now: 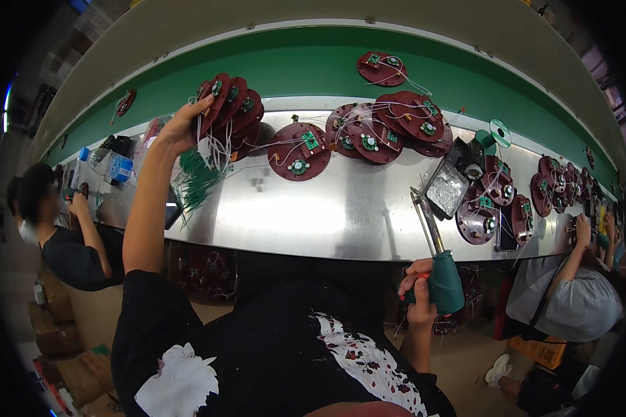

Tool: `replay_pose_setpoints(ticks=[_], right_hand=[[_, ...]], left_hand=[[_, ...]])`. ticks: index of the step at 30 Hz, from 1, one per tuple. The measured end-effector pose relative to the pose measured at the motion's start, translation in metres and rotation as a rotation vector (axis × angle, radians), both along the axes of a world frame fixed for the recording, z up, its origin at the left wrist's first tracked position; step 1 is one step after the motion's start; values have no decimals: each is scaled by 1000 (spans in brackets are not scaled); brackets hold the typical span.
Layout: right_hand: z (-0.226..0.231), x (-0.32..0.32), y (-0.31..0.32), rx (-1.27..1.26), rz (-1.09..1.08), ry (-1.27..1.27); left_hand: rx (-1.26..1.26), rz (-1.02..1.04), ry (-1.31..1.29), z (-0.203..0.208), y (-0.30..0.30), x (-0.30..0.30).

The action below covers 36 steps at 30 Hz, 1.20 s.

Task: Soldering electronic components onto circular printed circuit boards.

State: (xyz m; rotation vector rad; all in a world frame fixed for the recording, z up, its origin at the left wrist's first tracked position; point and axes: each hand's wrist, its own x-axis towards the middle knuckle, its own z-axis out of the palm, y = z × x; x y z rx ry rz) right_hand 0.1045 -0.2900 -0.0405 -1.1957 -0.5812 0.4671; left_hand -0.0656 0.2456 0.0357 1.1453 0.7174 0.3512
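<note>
Black shirt (271, 326) nearest the camera, at the front edge of the counter (278, 226). Right hand (420, 299): grip clamped on a green-handled soldering gun (446, 285) at the front edge, its tip near a metal tray (446, 191). Left hand (179, 128): grip closed on 1 tilted stack of maroon discs (235, 104) toward the rear edge, left of centre. Green wires (196, 179) lie beside the stack, nearer the front edge.

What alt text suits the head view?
A person's left hand grips a bunch of dark-red discs at a metal bench, while the right hand holds a green-handled soldering tool. More discs with green circuit boards lie along the bench.
</note>
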Motion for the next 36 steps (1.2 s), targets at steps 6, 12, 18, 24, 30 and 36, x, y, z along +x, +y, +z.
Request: replay_pose_setpoints(ticks=[6, 12, 18, 24, 30, 36], right_hand=[[0, 1, 2, -2, -20, 14], [2, 0, 4, -4, -3, -5], [0, 0, 1, -5, -15, 6], [-1, -2, 0, -2, -15, 14], [-2, -2, -2, 1, -23, 18], [-1, -2, -1, -5, -15, -2]], left_hand=[[94, 2, 84, -15, 12, -19], [260, -16, 190, 0, -1, -15], [521, 28, 380, 4, -10, -9], [622, 81, 500, 10, -22, -2], [644, 126, 471, 5, -21, 0], [670, 107, 472, 4, -23, 28]])
